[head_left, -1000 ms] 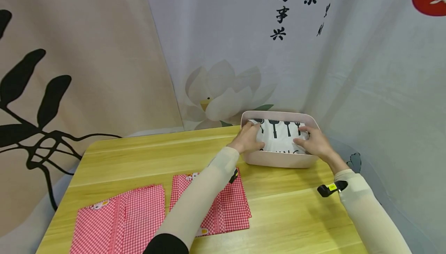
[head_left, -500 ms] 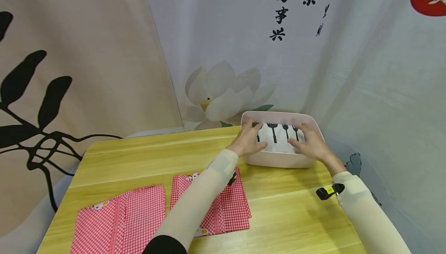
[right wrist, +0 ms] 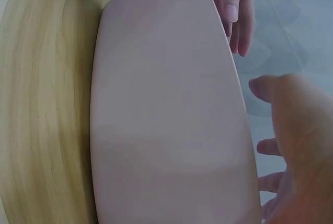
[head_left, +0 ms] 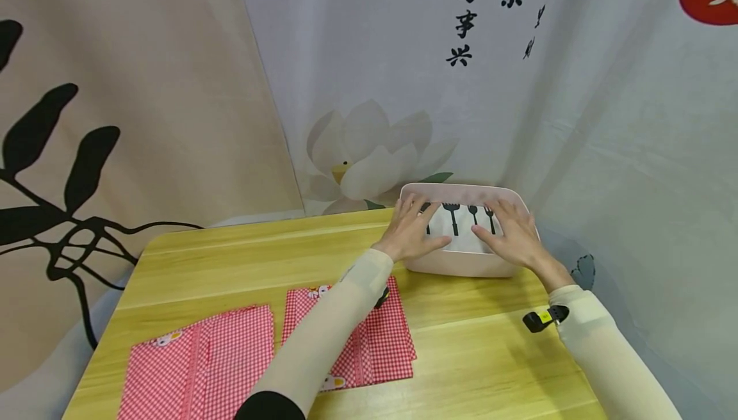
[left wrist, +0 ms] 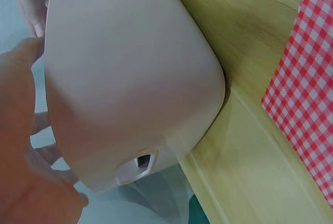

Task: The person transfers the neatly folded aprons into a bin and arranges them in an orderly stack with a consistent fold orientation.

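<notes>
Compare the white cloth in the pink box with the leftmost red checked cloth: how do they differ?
The white cloth bears dark utensil shapes; the leftmost red checked cloth has checks and a small cartoon print.
The white cloth lies inside the pink box; the checked cloth lies on the table.
The left hand and right hand partly hide the white cloth; neither hides the checked cloth.
Both look like printed fabric.

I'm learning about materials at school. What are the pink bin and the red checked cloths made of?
The pink bin looks like smooth, matte plastic: its rounded walls show no seams. The red checked cloths look like dull woven fabric, lying in flat folds; perhaps cotton, but I can't tell.
</notes>
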Demonstrator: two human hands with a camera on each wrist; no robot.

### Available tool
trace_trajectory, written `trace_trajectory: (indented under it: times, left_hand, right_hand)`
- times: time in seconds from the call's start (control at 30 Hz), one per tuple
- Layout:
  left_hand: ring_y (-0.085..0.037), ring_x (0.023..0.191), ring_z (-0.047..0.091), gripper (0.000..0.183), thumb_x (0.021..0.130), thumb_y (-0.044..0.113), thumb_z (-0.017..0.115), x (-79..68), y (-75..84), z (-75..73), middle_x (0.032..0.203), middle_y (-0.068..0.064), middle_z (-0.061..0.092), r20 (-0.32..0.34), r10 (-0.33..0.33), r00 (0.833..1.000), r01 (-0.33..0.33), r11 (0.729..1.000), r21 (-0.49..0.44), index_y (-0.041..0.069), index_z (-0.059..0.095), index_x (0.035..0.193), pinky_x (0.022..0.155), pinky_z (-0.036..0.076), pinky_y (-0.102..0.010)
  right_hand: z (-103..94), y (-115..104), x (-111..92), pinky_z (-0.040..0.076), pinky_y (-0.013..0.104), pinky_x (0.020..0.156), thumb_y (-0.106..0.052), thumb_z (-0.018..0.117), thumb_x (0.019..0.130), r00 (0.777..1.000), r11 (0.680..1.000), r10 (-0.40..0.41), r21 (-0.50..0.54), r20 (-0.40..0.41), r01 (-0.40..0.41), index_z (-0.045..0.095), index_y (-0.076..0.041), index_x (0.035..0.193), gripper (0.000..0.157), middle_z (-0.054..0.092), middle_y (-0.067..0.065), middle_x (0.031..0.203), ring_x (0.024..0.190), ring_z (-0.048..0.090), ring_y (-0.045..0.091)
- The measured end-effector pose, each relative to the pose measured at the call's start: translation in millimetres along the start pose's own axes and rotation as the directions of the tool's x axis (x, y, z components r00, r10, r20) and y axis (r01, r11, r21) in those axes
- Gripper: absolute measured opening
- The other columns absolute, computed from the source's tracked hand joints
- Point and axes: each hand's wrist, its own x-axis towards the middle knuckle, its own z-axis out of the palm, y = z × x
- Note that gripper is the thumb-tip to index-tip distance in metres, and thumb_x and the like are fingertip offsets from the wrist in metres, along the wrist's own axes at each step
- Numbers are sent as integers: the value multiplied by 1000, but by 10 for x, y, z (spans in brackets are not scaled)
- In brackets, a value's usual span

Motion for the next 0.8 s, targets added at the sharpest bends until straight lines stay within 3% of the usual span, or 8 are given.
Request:
trace_trajectory:
  times: [0.13,0.37,0.8]
  left_hand:
    - [-41,179,13,89,108,70,63,-60,3,-44,188,-12,29,8,-41,999,41,999,4,24,36,179,145,10,-69]
    - [-42,180,9,89,107,73,61,-191,-40,-130,190,-12,25,-4,-48,999,48,999,-12,28,35,179,143,4,-74]
    - [-45,179,9,91,106,76,59,-518,-218,-320,192,-10,19,-31,-44,999,45,999,5,30,33,180,141,3,-78]
  right_hand:
    - [1,-19,-25,-18,87,131,-64,58,112,1000,1000,-5,-19,-13,5,27,-8,179,93,16,29,188,173,0,62]
    - [-13,-65,-90,-18,89,129,-64,57,112,999,999,-25,-42,-22,24,23,-15,182,91,11,27,189,172,-5,66]
    - [73,-282,-147,-4,91,130,-61,61,111,995,993,-100,-59,-20,98,25,-20,182,90,17,28,188,172,4,65]
